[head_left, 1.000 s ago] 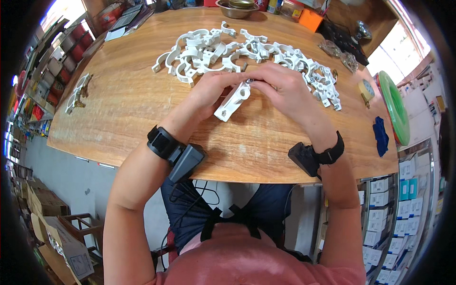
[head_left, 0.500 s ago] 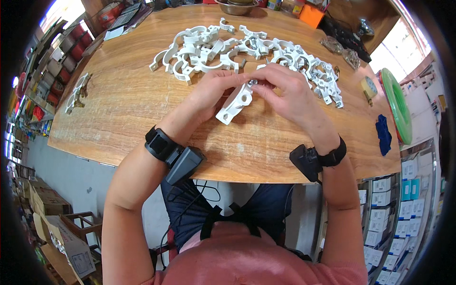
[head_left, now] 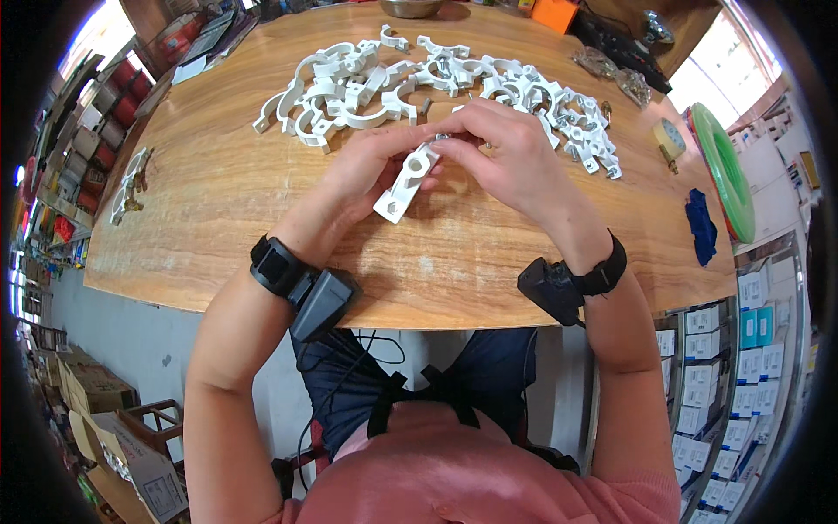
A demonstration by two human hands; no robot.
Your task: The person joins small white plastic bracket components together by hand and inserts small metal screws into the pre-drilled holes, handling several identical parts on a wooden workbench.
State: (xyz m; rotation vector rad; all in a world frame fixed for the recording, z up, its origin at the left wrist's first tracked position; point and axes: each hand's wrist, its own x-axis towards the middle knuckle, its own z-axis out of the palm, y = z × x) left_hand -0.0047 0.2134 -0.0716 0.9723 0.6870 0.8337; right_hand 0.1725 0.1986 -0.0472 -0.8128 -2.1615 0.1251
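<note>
My left hand (head_left: 360, 168) is closed around a white plastic pipe clamp (head_left: 405, 185), which slants toward me with its round boss and lower hole facing up. At the clamp's upper end sits a small metal screw (head_left: 441, 137). My right hand (head_left: 508, 150) pinches that screw between thumb and forefinger, its fingertips close against the left fingers. The curved side of the clamp is mostly hidden behind my left hand. Farther back lies a pile of loose white clamp halves (head_left: 349, 87), and to its right white clamp pieces fitted with metal screws (head_left: 559, 109).
Brass-and-white pieces (head_left: 131, 185) lie at the table's left edge. On the right are a tape roll (head_left: 669, 138), a dark blue cloth (head_left: 700, 227) and a green coil (head_left: 721, 170). A metal bowl (head_left: 410, 8) and an orange box (head_left: 554, 14) stand at the back.
The clamp has turned slightly, so more of its boss side faces up. Both hands stay together on it, and the whole view has shifted a little.
</note>
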